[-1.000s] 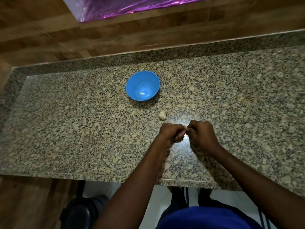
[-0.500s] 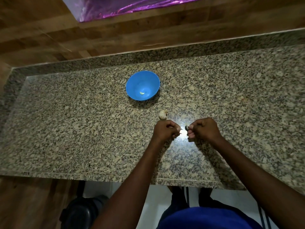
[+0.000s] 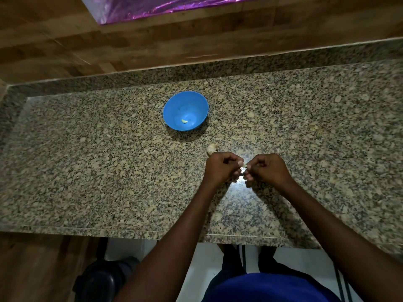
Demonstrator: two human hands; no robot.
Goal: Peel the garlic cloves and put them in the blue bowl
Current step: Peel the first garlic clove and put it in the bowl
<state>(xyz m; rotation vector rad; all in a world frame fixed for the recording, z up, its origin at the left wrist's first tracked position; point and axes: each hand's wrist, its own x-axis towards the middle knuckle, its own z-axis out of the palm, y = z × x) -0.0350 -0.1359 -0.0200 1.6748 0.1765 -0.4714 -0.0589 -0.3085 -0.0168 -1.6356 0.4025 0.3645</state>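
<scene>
A blue bowl stands on the granite counter with one peeled clove inside it. A pale garlic bulb piece lies on the counter just beyond my left hand. My right hand meets the left one fingertip to fingertip above the counter. Both pinch a small garlic clove, of which only a pale sliver shows between the fingers.
A raised granite backsplash runs along the back, with a wooden wall above it and purple foil at the top. The counter's front edge lies under my forearms. A dark round object sits on the floor at lower left.
My hands pulled slightly apart half a second ago and have come back together on the clove. The bowl and garlic piece have stayed in place.
</scene>
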